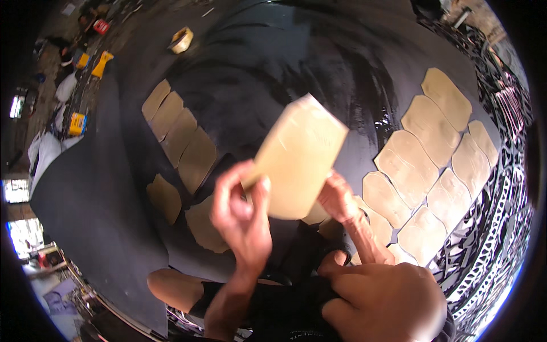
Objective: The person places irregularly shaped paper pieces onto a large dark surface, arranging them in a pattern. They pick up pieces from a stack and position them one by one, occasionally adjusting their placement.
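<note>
One tan piece [302, 157], between left hand [244, 216] fingers, right hand [339, 198] at right edge

Bright window openings [24, 235] were located along the far left edge and admitted light. A large dark sheet [85, 199] covered the central area; its upper portion reflected a pale sheen. Cluttered brownish flooring [119, 17] adjoined the sheet at upper left. Perforated scrap strips [476, 276] were heaped along the right side, partly in bright light.
</note>
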Demonstrator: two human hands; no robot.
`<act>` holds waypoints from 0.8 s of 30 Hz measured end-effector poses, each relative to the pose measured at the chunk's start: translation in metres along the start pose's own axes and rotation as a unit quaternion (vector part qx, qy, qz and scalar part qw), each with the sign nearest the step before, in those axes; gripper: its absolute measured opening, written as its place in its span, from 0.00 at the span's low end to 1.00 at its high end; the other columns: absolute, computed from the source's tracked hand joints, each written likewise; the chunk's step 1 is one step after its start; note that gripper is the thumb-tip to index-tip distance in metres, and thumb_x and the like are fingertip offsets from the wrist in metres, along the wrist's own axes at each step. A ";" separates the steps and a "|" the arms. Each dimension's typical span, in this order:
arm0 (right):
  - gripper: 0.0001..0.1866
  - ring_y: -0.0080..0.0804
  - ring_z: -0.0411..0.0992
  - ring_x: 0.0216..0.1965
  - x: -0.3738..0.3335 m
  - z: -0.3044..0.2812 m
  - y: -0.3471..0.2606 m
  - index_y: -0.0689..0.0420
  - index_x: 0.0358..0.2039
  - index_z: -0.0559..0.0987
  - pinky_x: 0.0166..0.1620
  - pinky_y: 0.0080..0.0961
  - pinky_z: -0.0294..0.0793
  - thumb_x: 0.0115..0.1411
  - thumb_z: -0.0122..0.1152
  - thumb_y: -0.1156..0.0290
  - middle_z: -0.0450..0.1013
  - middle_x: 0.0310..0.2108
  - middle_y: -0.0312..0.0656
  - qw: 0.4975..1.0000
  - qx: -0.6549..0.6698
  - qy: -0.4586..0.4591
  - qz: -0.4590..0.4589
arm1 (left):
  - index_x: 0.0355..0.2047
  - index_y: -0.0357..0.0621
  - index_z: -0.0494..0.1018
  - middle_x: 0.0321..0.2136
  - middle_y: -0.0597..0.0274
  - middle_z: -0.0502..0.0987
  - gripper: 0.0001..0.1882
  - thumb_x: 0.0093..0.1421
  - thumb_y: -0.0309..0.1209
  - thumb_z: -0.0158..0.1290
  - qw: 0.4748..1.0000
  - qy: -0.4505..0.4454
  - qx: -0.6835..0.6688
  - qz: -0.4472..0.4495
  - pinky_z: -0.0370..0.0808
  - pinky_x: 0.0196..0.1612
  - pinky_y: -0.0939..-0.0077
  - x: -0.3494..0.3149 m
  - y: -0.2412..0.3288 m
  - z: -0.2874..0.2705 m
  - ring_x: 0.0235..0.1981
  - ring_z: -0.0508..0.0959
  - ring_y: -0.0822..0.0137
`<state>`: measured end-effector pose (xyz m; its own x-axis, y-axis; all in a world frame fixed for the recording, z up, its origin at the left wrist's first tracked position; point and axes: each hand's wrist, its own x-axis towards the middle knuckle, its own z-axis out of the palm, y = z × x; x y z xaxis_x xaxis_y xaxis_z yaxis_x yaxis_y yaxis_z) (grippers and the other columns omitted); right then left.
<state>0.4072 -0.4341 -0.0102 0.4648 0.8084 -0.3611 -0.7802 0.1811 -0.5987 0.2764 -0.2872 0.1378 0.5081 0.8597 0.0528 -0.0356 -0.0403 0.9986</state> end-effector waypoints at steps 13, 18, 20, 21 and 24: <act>0.22 0.34 0.85 0.30 -0.007 -0.110 -0.048 0.65 0.58 0.81 0.37 0.30 0.85 0.70 0.70 0.64 0.86 0.35 0.51 0.811 -0.428 0.364 -0.163 | 0.48 0.33 0.86 0.43 0.55 0.90 0.17 0.62 0.29 0.72 0.964 -0.173 0.136 -0.147 0.81 0.53 0.74 0.157 -0.211 0.090 0.44 0.87 0.69; 0.22 0.38 0.87 0.32 -0.007 -0.118 -0.045 0.65 0.57 0.81 0.37 0.32 0.84 0.69 0.70 0.66 0.87 0.35 0.53 0.814 -0.420 0.371 -0.155 | 0.46 0.35 0.88 0.41 0.56 0.90 0.16 0.61 0.31 0.73 0.953 -0.196 0.198 -0.120 0.81 0.52 0.72 0.165 -0.225 0.094 0.44 0.87 0.68; 0.22 0.38 0.87 0.32 -0.007 -0.117 -0.045 0.66 0.57 0.81 0.38 0.32 0.85 0.68 0.70 0.66 0.87 0.35 0.53 0.816 -0.421 0.366 -0.151 | 0.46 0.36 0.88 0.40 0.56 0.90 0.16 0.60 0.31 0.73 0.952 -0.198 0.198 -0.124 0.81 0.52 0.71 0.165 -0.227 0.094 0.43 0.87 0.68; 0.21 0.38 0.87 0.31 -0.009 -0.116 -0.044 0.66 0.56 0.81 0.38 0.33 0.85 0.68 0.70 0.67 0.86 0.34 0.52 0.813 -0.417 0.373 -0.158 | 0.46 0.36 0.88 0.40 0.56 0.90 0.16 0.60 0.31 0.74 0.954 -0.196 0.199 -0.108 0.81 0.51 0.70 0.162 -0.227 0.092 0.43 0.87 0.68; 0.20 0.39 0.87 0.33 -0.010 -0.109 -0.042 0.67 0.53 0.79 0.39 0.35 0.85 0.67 0.71 0.67 0.85 0.33 0.52 0.812 -0.421 0.381 -0.135 | 0.46 0.38 0.88 0.38 0.56 0.90 0.16 0.58 0.31 0.74 0.954 -0.194 0.212 -0.085 0.80 0.52 0.67 0.156 -0.224 0.089 0.42 0.86 0.66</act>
<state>0.4812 -0.5109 -0.0590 0.9457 0.1641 -0.2807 -0.1927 -0.4126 -0.8903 0.4400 -0.1889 -0.0772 0.7592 0.6215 -0.1935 0.3858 -0.1902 0.9028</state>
